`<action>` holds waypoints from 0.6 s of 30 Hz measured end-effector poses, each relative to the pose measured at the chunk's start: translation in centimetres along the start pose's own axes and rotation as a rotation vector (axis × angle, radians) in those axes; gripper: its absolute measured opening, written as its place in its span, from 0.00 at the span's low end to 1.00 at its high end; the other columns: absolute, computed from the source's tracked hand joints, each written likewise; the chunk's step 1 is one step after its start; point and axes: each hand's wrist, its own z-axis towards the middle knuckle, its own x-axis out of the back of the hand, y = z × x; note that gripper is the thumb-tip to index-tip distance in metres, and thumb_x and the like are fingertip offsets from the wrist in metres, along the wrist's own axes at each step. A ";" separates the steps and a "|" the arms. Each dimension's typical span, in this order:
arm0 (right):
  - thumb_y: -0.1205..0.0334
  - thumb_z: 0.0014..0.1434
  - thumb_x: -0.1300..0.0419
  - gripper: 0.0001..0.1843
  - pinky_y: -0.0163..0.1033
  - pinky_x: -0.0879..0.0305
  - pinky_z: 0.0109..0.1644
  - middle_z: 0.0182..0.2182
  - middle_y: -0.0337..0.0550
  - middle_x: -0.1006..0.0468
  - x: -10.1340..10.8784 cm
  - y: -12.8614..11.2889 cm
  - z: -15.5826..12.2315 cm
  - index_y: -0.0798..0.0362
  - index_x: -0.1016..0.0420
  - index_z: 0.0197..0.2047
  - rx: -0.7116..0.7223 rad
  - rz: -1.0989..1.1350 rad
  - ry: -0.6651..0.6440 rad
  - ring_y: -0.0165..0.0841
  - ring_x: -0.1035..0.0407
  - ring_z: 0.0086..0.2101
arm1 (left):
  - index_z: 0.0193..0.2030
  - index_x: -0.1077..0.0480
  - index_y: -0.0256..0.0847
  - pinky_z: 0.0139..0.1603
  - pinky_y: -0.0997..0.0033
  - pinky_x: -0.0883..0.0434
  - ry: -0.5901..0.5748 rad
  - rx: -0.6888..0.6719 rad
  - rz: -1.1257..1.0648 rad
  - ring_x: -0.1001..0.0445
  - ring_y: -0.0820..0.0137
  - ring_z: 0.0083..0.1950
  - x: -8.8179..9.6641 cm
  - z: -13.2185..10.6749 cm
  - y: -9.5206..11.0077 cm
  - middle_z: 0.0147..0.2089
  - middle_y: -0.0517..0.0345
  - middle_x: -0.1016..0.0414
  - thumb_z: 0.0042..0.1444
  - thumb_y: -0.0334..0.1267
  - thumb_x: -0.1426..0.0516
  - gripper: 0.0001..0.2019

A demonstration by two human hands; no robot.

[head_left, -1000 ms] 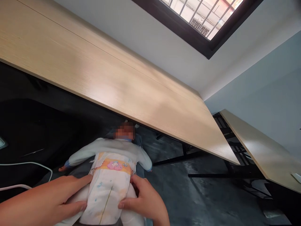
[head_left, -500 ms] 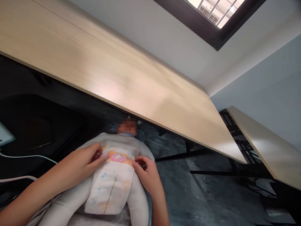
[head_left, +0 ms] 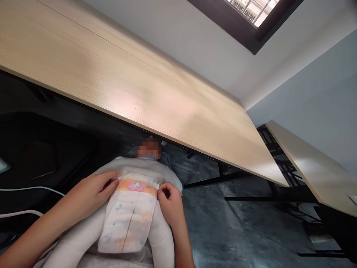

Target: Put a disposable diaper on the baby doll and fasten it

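Observation:
A white diaper (head_left: 126, 219) with an orange waistband and small blue prints lies over the front of a baby figure (head_left: 163, 238) on my lap. The figure lies on its back, with white-covered legs spread towards me and its head by the table edge. At the waistband's left end, my left hand (head_left: 104, 186) is closed with thumb and fingertips on the diaper's edge. My right hand (head_left: 169, 199) pinches the opposite end, its fingers curled, beside a small bit of white material. The diaper's back part is hidden beneath the figure.
A long light wood table (head_left: 156, 93) runs across in front, just beyond the head. On the left are a black chair (head_left: 41, 145) and pale cables (head_left: 33, 188). Another table (head_left: 312, 167) stands at the right, above a dark grey floor (head_left: 214, 223).
My left thumb has drawn back left from the waistband's front to its edge. My right fingers have curled in more tightly at the right end. The view has shifted slightly.

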 end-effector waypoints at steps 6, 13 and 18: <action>0.59 0.55 0.41 0.07 0.38 0.36 0.37 0.26 0.39 0.26 -0.2 0.3 0.1 0.53 0.27 0.29 -0.034 0.073 0.016 0.34 0.33 0.30 | 0.34 0.32 0.45 0.37 0.65 0.37 0.033 0.033 0.005 0.26 0.61 0.34 0.8 -0.6 -1.7 0.29 0.59 0.25 0.71 0.51 0.54 0.19; 0.58 0.55 0.40 0.08 0.39 0.35 0.39 0.29 0.41 0.24 -0.1 0.3 0.2 0.53 0.25 0.30 -0.055 0.109 -0.016 0.35 0.32 0.33 | 0.35 0.29 0.45 0.33 0.66 0.37 0.017 0.026 -0.089 0.28 0.62 0.32 0.2 -0.7 0.4 0.29 0.60 0.26 0.67 0.59 0.48 0.20; 0.58 0.56 0.40 0.08 0.39 0.35 0.39 0.29 0.40 0.24 0.1 0.3 0.1 0.53 0.25 0.31 -0.050 0.112 -0.033 0.35 0.32 0.33 | 0.31 0.35 0.45 0.32 0.65 0.40 0.031 -0.015 0.009 0.29 0.63 0.31 -0.2 -0.1 1.6 0.28 0.60 0.29 0.68 0.50 0.49 0.16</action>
